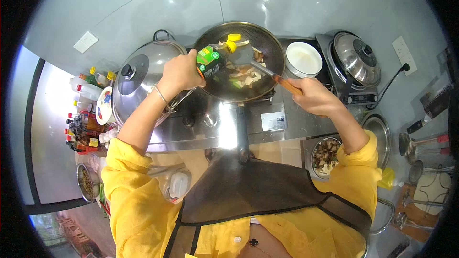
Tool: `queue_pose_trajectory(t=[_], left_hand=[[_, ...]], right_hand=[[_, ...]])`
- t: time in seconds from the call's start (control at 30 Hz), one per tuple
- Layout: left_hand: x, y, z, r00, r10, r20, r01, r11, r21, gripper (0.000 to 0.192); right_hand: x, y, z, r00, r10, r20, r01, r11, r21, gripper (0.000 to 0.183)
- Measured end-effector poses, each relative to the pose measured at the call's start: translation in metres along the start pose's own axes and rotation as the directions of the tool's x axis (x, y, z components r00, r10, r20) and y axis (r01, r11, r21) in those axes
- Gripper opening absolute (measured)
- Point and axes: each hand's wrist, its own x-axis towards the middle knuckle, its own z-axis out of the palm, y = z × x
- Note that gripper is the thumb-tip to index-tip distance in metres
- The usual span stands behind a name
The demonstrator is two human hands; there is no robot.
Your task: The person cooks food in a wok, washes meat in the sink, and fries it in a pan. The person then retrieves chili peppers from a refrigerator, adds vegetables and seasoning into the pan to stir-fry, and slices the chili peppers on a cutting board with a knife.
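Observation:
My left hand (183, 70) grips a dark sauce bottle (211, 59) with a green label. The bottle lies tilted over the wok (265, 36), its yellow flip cap open and its mouth pointing right. Whether liquid is running out cannot be told. In my right hand (313, 95) is the wooden handle of a metal wok spatula (261, 67), whose blade rests inside the wok among pale sliced food (247, 79) and some green pieces. The wok's long dark handle (242, 132) points toward my body.
Left of the wok stands a large pot with a domed lid (147, 53). To the right are a white bowl (303, 61) and a lidded pan (358, 61) on an electric cooker. Several bottles (84, 129) crowd the far left. A bowl of chopped food (325, 156) sits below my right forearm.

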Motion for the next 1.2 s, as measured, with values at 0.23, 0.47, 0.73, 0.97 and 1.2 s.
queue_pose_trajectory(t=[0.23, 0.47, 0.73, 0.97, 1.2], left_hand=[[0.001, 0.003, -0.002, 1.000, 0.013, 0.012, -0.014, 0.999, 0.039, 0.055], [0.001, 0.000, 0.000, 0.999, 0.031, -0.030, -0.031, 0.999, 0.010, 0.055], [0.004, -0.002, -0.011, 0.989, -0.098, -0.107, 0.078, 0.981, -0.177, 0.058], [-0.006, -0.013, -0.015, 0.975, -0.147, -0.170, 0.092, 0.951, -0.295, 0.058], [-0.021, -0.023, -0.014, 0.979, -0.148, -0.142, 0.106, 0.957, -0.271, 0.056]], right_hand=[[-0.001, 0.003, 0.002, 1.000, -0.001, 0.010, 0.002, 1.000, -0.012, 0.044], [-0.001, 0.010, 0.007, 0.993, -0.109, -0.038, 0.108, 0.994, -0.018, 0.041], [0.025, 0.000, 0.000, 0.999, -0.043, -0.011, 0.042, 0.995, -0.092, 0.037], [0.037, -0.011, -0.007, 0.977, -0.191, -0.089, 0.135, 0.892, -0.431, 0.041], [-0.014, -0.016, -0.015, 0.951, -0.162, -0.264, -0.069, 0.720, -0.690, 0.061]])
